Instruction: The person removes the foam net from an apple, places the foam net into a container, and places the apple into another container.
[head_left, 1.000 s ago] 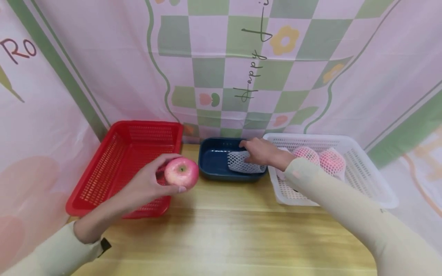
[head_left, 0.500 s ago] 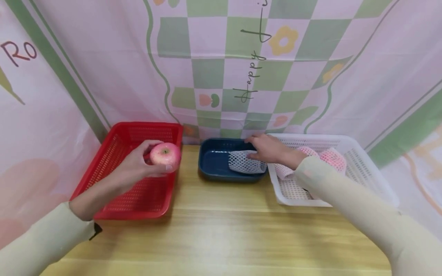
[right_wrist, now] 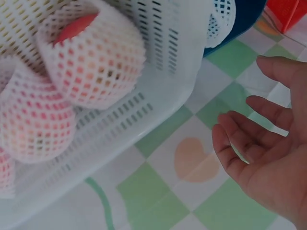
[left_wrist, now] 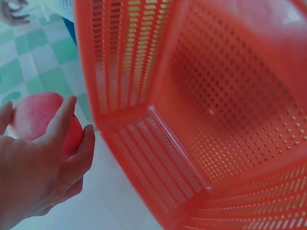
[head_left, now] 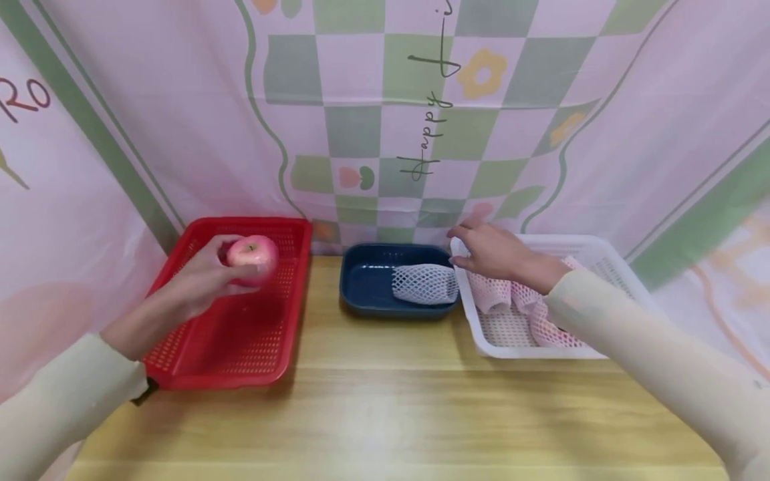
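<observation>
In the head view my left hand [head_left: 207,270] holds a pink-red apple [head_left: 252,257] above the red basket [head_left: 289,327], thumb and fingers curled round its sides. The left wrist view shows the same apple [left_wrist: 36,115] gripped beside the basket wall. My right hand [head_left: 496,250] is above the left rim of the white basket [head_left: 490,351], holding nothing, its fingers loosely bent in the right wrist view. A white foam net sleeve [head_left: 424,284] lies in the right part of the dark blue tray [head_left: 363,284]. Several net-wrapped apples [right_wrist: 98,60] sit in the white basket, partly hidden by my right arm.
The red basket stands at the left of the wooden table [head_left: 385,401], the blue tray in the middle, the white basket at the right. Behind them hangs a checked curtain [head_left: 421,133], close to the far rims.
My left hand has carried the apple left, from beside the blue tray to over the red basket. My right hand has left the foam net sleeve in the tray and moved right.
</observation>
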A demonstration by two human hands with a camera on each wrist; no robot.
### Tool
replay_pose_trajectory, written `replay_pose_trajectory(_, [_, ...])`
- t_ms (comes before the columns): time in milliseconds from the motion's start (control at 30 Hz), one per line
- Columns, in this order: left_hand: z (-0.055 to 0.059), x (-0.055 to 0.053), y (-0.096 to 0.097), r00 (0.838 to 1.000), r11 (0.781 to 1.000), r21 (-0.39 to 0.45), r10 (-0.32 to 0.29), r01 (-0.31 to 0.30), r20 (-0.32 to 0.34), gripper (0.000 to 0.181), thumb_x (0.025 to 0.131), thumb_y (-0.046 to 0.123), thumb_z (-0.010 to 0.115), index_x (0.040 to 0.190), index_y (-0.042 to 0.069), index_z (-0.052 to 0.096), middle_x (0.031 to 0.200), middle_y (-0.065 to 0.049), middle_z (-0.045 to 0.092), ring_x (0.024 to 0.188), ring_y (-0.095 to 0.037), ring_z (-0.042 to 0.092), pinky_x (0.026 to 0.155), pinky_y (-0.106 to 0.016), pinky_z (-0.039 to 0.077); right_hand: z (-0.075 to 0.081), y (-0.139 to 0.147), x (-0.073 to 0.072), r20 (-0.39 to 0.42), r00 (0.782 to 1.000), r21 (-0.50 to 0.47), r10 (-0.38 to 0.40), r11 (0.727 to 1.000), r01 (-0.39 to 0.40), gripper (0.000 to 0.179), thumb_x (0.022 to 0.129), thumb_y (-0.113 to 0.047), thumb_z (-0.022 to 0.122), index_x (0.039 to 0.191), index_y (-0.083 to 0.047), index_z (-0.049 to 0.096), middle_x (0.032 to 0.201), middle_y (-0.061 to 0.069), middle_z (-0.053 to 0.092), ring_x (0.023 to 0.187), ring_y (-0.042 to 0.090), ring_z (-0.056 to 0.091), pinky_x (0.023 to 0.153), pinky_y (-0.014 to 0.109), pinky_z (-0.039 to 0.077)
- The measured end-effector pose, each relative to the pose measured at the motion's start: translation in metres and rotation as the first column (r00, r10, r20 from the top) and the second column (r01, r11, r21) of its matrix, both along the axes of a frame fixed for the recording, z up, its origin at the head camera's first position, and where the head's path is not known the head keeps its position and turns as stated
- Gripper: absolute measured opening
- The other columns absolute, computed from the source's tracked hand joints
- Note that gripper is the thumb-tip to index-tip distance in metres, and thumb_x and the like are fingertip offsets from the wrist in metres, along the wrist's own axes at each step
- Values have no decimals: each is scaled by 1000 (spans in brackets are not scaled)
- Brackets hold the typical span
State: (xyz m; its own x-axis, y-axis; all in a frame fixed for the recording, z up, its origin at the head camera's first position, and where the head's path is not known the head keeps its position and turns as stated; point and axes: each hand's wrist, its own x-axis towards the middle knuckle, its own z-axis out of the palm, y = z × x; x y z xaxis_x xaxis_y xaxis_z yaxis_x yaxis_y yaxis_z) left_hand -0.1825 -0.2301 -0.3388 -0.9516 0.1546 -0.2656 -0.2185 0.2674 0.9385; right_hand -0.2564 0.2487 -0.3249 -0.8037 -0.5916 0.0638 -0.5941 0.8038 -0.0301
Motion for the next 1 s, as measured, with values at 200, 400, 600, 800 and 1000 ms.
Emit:
replay_pose_trajectory(200, [-9, -18, -17, 1000, 993, 114, 4, -4, -4, 63, 104, 13, 69, 152, 2, 31, 131, -4, 54, 106, -12, 66, 93, -37, 63, 3, 18, 8, -34, 999, -12, -13, 1000, 13, 47, 93, -19, 80, 131, 5, 66, 128, 28, 64, 112, 47, 66, 95, 62, 55])
replay_pose_trajectory(400, [-16, -29, -31, 1000, 990, 140, -2, 6, -31, 38, 103, 8, 69, 136, 3, 51, 108, 6, 68, 95, -9, 71, 85, -35, 65, 0, 37, 15, -4, 999, 24, -44, 999, 44, 52, 95, -23, 80, 133, 8, 63, 127, 32, 65, 116, 49, 64, 98, 63, 54])
replay_pose_trajectory(600, [-26, -38, -41, 999, 986, 157, 47, -48, 10, 31, 102, 5, 68, 128, 5, 51, 102, 9, 67, 90, -7, 71, 80, -33, 65, -1, 49, 20, 23, 995, 63, -96, 994, 94, 59, 95, -27, 79, 136, 10, 59, 121, 32, 66, 106, 48, 67, 92, 63, 56])
replay_pose_trajectory(800, [-36, -46, -49, 998, 997, 59, 51, -54, 48, 28, 104, 12, 68, 126, 3, 54, 97, 10, 65, 88, -5, 68, 79, -31, 65, -6, 56, 25, 88, 985, 98, -151, 985, 142, 68, 96, -32, 78, 140, 14, 53, 120, 36, 65, 104, 49, 68, 93, 63, 56])
replay_pose_trajectory(1000, [-45, -53, -54, 996, 997, -69, 35, -30, 79, 36, 106, 18, 64, 133, -1, 48, 109, 2, 58, 91, -6, 66, 84, -31, 64, -17, 63, 27, 178, 959, 70, -220, 975, 210, 74, 95, -33, 78, 142, 16, 49, 130, 41, 60, 109, 53, 66, 97, 65, 54])
